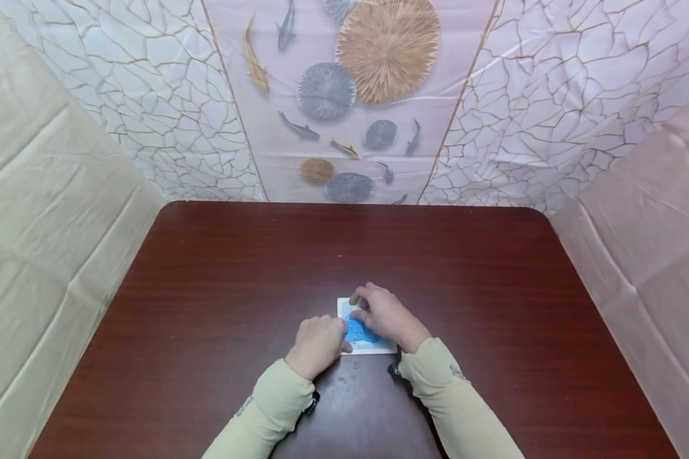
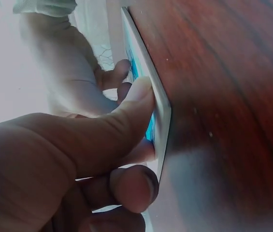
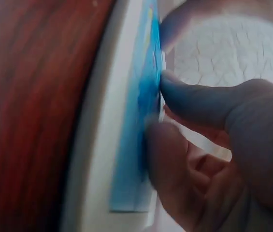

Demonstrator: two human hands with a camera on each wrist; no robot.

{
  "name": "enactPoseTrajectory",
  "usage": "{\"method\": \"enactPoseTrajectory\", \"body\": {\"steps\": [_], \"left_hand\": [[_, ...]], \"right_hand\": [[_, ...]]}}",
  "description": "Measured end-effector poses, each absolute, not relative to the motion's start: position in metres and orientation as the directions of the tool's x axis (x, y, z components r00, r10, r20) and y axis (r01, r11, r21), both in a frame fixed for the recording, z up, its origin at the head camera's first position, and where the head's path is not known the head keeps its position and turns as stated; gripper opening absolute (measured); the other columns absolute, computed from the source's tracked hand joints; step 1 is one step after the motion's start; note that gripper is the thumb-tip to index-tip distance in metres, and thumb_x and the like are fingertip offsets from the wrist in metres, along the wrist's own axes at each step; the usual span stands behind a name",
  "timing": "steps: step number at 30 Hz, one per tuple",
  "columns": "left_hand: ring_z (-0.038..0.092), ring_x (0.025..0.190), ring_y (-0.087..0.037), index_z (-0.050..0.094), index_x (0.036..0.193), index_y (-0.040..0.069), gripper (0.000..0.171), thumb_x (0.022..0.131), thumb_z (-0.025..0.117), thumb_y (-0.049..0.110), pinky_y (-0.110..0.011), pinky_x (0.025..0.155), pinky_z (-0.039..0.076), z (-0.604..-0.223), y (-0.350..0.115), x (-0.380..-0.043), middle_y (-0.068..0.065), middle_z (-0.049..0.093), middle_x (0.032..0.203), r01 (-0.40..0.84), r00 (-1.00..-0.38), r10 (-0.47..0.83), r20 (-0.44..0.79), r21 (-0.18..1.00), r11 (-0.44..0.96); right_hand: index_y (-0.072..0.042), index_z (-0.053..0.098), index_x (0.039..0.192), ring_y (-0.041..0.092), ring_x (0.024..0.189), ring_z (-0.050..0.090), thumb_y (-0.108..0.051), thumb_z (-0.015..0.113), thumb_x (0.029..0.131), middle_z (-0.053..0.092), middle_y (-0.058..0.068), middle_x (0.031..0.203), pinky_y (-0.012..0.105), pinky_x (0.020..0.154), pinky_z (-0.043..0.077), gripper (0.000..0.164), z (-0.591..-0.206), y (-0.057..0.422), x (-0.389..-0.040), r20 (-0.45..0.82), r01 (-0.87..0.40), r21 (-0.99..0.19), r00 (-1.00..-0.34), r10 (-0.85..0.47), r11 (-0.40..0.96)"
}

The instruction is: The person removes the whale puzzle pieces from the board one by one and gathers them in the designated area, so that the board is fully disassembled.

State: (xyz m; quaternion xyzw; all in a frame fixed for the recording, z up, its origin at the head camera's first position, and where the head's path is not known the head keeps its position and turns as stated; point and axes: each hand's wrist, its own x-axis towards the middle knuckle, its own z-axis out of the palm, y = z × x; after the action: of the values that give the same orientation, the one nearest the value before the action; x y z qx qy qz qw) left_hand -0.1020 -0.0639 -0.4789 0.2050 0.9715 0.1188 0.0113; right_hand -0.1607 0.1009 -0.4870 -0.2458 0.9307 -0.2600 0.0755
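A small flat puzzle board (image 1: 383, 349) with a white border and a blue picture lies on the table. In the head view my left hand (image 1: 319, 341) is at its left edge. In the left wrist view, the left thumb (image 2: 138, 94) rests on the board near its edge, and curled fingers sit at the corner, holding it. My right hand (image 1: 386, 313) reaches over the board's right part. Its thumb (image 3: 194, 99) and forefinger touch the blue surface, set apart from each other. Nothing plainly shows between them, though the hand hides part of the picture.
A dark reddish-brown table (image 1: 235, 268) extends around the board on every side. A patterned cloth (image 1: 333, 127) hangs behind its far edge, and pale cloths (image 1: 51, 242) flank it left and right. Both forearms wear pale sleeves with dark straps at the wrists.
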Motion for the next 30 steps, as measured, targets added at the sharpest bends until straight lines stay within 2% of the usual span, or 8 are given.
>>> {"method": "enactPoseTrajectory", "body": {"steps": [5, 7, 11, 16, 19, 24, 30], "left_hand": [[0.049, 0.045, -0.017, 0.052, 0.057, 0.019, 0.038, 0.074, 0.081, 0.037, -0.034, 0.040, 0.036, -0.477, -0.064, -0.102, 0.005, 0.042, 0.049, 0.395, -0.914, 0.404, 0.019, 0.258, 0.882], [0.048, 0.045, -0.016, 0.051, 0.057, 0.020, 0.038, 0.073, 0.081, 0.036, -0.033, 0.040, 0.036, -0.477, -0.065, -0.103, 0.006, 0.040, 0.048, 0.389, -0.916, 0.400, 0.015, 0.264, 0.882], [0.050, 0.046, -0.018, 0.052, 0.057, 0.020, 0.037, 0.072, 0.082, 0.037, -0.033, 0.041, 0.037, -0.477, -0.067, -0.103, 0.006, 0.042, 0.048, 0.387, -0.918, 0.397, 0.018, 0.261, 0.884], [0.050, 0.046, -0.018, 0.050, 0.056, 0.021, 0.039, 0.072, 0.082, 0.037, -0.033, 0.040, 0.036, -0.479, -0.066, -0.104, 0.005, 0.043, 0.049, 0.397, -0.914, 0.405, 0.029, 0.266, 0.878], [0.050, 0.045, -0.018, 0.053, 0.058, 0.021, 0.036, 0.074, 0.081, 0.037, -0.033, 0.040, 0.036, -0.478, -0.065, -0.105, 0.005, 0.044, 0.050, 0.399, -0.912, 0.409, 0.020, 0.265, 0.878], [0.052, 0.048, -0.019, 0.064, 0.067, 0.021, 0.024, 0.074, 0.081, 0.036, -0.034, 0.041, 0.038, -0.477, -0.065, -0.105, 0.003, 0.051, 0.054, 0.400, -0.910, 0.415, -0.013, 0.248, 0.883], [0.054, 0.050, -0.020, 0.062, 0.065, 0.020, 0.026, 0.073, 0.081, 0.035, -0.036, 0.043, 0.039, -0.475, -0.067, -0.105, 0.002, 0.053, 0.055, 0.396, -0.909, 0.416, -0.028, 0.255, 0.882]], "right_hand": [[-0.014, 0.076, 0.102, 0.016, 0.069, 0.060, -0.023, 0.072, 0.088, 0.052, -0.002, 0.085, 0.035, 0.064, 0.051, 0.017, -0.478, 0.098, -0.157, 0.049, -0.548, -0.297, -0.827, -0.560, 0.782], [-0.018, 0.077, 0.103, 0.015, 0.070, 0.061, -0.022, 0.071, 0.088, 0.051, -0.004, 0.085, 0.033, 0.062, 0.050, 0.016, -0.476, 0.097, -0.159, 0.051, -0.567, -0.266, -0.816, -0.576, 0.779], [-0.023, 0.076, 0.106, 0.010, 0.074, 0.057, -0.018, 0.072, 0.088, 0.053, -0.008, 0.088, 0.027, 0.063, 0.046, 0.019, -0.475, 0.096, -0.163, 0.018, -0.567, -0.333, -0.802, -0.596, 0.753], [-0.019, 0.075, 0.109, 0.011, 0.075, 0.055, -0.019, 0.072, 0.088, 0.055, -0.006, 0.091, 0.028, 0.068, 0.046, 0.021, -0.476, 0.096, -0.166, -0.003, -0.546, -0.435, -0.795, -0.607, 0.716], [-0.018, 0.074, 0.108, 0.011, 0.073, 0.055, -0.023, 0.073, 0.087, 0.055, -0.006, 0.090, 0.029, 0.069, 0.047, 0.021, -0.474, 0.097, -0.166, -0.012, -0.529, -0.416, -0.810, -0.586, 0.740], [-0.022, 0.076, 0.105, 0.010, 0.066, 0.051, -0.027, 0.072, 0.088, 0.051, -0.009, 0.083, 0.029, 0.061, 0.044, 0.019, -0.472, 0.099, -0.164, -0.034, -0.516, -0.326, -0.831, -0.555, 0.792], [-0.021, 0.076, 0.106, 0.013, 0.068, 0.053, -0.026, 0.070, 0.089, 0.052, -0.007, 0.082, 0.032, 0.061, 0.046, 0.018, -0.468, 0.096, -0.161, -0.046, -0.529, -0.300, -0.823, -0.566, 0.794]]}}
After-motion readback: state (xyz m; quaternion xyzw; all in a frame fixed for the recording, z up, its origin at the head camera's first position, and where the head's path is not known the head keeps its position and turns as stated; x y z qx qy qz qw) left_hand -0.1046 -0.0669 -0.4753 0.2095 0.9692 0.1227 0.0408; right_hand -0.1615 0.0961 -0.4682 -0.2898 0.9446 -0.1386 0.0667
